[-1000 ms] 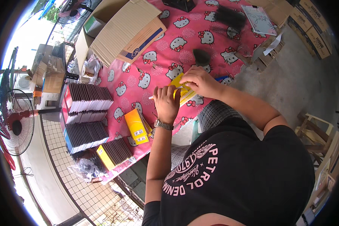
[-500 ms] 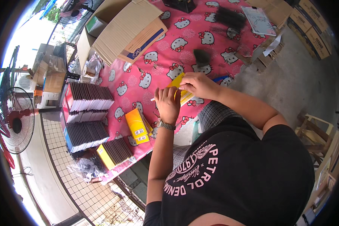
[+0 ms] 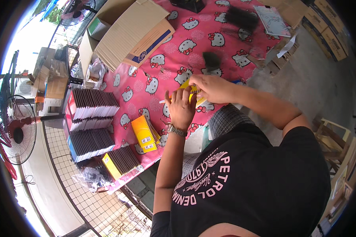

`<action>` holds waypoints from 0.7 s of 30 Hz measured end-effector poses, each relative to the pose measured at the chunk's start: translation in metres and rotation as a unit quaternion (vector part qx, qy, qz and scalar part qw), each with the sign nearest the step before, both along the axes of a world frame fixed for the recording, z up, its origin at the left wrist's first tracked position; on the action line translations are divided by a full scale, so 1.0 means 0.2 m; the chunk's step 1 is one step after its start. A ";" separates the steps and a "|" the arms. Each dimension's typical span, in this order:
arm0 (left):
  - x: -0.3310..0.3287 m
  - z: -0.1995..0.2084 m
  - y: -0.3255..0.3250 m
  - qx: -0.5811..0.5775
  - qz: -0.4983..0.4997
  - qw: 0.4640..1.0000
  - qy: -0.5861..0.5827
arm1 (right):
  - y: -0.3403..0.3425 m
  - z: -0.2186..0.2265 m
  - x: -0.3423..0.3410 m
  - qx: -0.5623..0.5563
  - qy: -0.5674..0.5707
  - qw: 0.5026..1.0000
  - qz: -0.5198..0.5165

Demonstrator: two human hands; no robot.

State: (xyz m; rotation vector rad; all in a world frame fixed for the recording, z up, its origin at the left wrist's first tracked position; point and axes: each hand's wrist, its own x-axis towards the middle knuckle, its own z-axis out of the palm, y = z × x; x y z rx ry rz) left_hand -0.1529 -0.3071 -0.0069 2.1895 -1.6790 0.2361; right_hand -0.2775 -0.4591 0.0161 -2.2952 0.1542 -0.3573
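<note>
A yellow notebook (image 3: pixel 184 84) lies at the table's front edge, mostly covered by my hands. My left hand (image 3: pixel 181 107), with a watch on its wrist, is closed over its left side, fingers bent. From beyond those fingers a thin white tip (image 3: pixel 162 101) sticks out; what it belongs to is hidden. My right hand (image 3: pixel 209 88) reaches across from the right, its fingers pinched at the notebook's edge close to my left fingers. Exactly what the fingertips grip is too small to make out. Left of my hands rests a small pile of yellow spiral notebooks (image 3: pixel 142 130).
Stacks of spiral notebooks with red (image 3: pixel 94 103), blue (image 3: pixel 91 143) and yellow (image 3: pixel 120 161) covers line the table's left side. A cardboard box (image 3: pixel 132 35) stands at the back left. Black binding coils (image 3: pixel 241 19) and a dark green piece (image 3: pixel 212 61) lie farther back on the pink tablecloth (image 3: pixel 174 59).
My left hand has shifted slightly right, its fingers a little more spread. My right hand has turned over the notebook, and its fingertips have moved toward its edge.
</note>
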 end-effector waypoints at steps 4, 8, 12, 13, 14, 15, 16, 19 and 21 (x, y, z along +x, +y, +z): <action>0.05 -0.02 0.01 0.013 -0.011 1.000 0.014 | -0.24 -0.03 0.13 0.104 0.080 0.991 -0.013; 0.05 -0.01 -0.02 -0.014 -0.018 0.999 -0.042 | -0.71 -0.47 0.08 -0.254 -0.020 0.966 0.034; 0.09 -0.01 0.07 -0.038 0.069 0.996 -0.043 | -0.53 -0.16 0.19 -0.020 0.159 0.983 0.092; 0.11 -0.03 0.07 -0.034 0.064 0.997 -0.018 | -0.45 -0.09 0.16 0.177 0.127 0.964 0.152; 0.12 -0.04 0.07 -0.028 0.062 0.998 0.007 | -0.37 -0.04 0.14 0.367 0.089 0.902 0.207; 0.14 -0.05 0.07 -0.042 0.042 0.997 0.044 | -0.32 -0.02 0.15 0.542 0.048 0.800 0.253; 0.14 -0.05 0.07 -0.040 0.041 0.997 0.042 | -0.32 -0.01 0.16 0.402 0.093 0.880 0.235; 0.14 -0.03 0.05 -0.040 0.034 0.998 0.044 | -0.32 -0.04 0.18 0.203 0.108 0.961 0.153; 0.16 -0.02 0.06 -0.047 0.023 0.997 0.057 | -0.33 -0.09 0.18 0.422 0.115 0.876 0.200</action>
